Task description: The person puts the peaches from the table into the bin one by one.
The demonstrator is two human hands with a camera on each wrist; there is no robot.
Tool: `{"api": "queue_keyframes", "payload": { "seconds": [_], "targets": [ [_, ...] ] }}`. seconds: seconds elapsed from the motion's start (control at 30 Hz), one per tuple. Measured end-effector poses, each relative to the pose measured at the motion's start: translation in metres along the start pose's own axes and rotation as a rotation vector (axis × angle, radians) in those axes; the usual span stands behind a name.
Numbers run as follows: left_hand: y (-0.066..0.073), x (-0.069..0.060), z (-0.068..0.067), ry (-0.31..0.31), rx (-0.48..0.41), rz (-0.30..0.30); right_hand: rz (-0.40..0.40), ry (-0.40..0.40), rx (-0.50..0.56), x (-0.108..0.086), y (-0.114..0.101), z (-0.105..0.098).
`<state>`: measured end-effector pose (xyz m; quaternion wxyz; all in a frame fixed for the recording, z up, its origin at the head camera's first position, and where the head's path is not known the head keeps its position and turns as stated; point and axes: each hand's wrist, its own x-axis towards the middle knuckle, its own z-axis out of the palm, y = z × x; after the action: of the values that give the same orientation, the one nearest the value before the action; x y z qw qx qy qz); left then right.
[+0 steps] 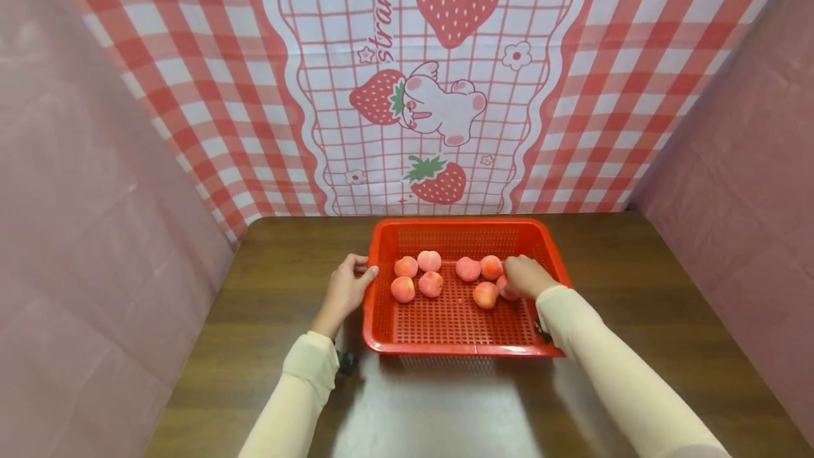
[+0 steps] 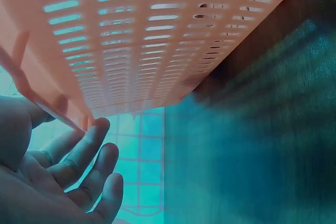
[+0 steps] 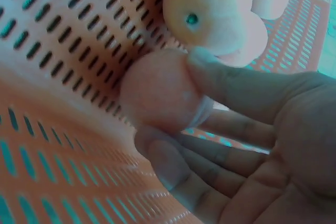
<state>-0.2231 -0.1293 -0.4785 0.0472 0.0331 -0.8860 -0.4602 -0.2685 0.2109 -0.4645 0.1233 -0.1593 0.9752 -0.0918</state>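
Note:
A red plastic basket (image 1: pixel 458 350) with slotted walls stands on the table, holding several pinkish-orange peaches. One cluster of peaches (image 1: pixel 429 284) lies toward the left, and another, with this peach (image 1: pixel 485 295), toward the right. At the left rim my left hand (image 1: pixel 346 287) grips the edge, thumb on top; the left wrist view has its fingers (image 2: pixel 97 129) curled against the outside of the rim. Inside the basket's right part, my right hand (image 1: pixel 528 276) holds a peach (image 3: pixel 157 90) between thumb and fingers. From the head view that peach is partly covered by the hand.
The brown wooden table (image 1: pixel 273 288) extends around the basket. Behind it hangs a red-and-white checked cloth (image 1: pixel 242 90) with strawberry prints. Pink cloth walls (image 1: pixel 95 267) close in both sides. A dark wrist device (image 1: pixel 346 362) sits by the left cuff.

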Motion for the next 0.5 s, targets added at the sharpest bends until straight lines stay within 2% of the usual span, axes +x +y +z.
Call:
{"api": "queue_keyframes", "payload": {
  "seconds": [0.23, 0.5],
  "targets": [
    [0.003, 0.006, -0.007, 0.024, 0.099, 0.007, -0.023, -0.020, 0.015, 0.002, 0.002, -0.003],
    [0.001, 0.010, -0.007, 0.052, 0.079, 0.006, 0.002, -0.017, 0.030, 0.000, -0.001, -0.018]
  ]
}}
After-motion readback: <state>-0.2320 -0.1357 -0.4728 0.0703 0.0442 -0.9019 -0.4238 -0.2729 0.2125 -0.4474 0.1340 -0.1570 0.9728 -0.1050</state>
